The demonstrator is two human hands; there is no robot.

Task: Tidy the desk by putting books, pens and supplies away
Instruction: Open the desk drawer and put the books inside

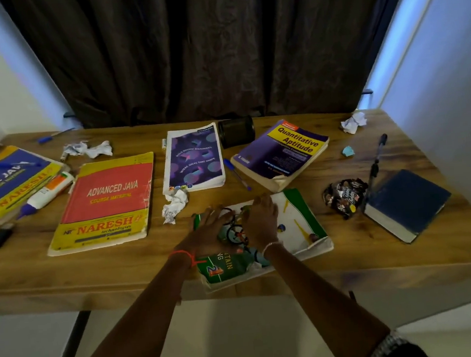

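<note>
Beneath our fingertips lies the green-and-white softcover book (297, 218). Our left hand (208, 232) and right hand (262, 221) rest flat, fingers spread, gripping nothing, probably steadying it for lifting.

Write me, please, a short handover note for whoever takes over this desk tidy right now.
Left hand and right hand: both rest on the green-and-white book at the near edge.
Scattered flat: Core Java book, Advanced Java book, purple notebook, Quantitative Aptitude book, dark blue book.
Pen holder lies tipped at the back; blue pen and glue bottle loose.
Done: nothing visibly put away. Left: everything.
</note>
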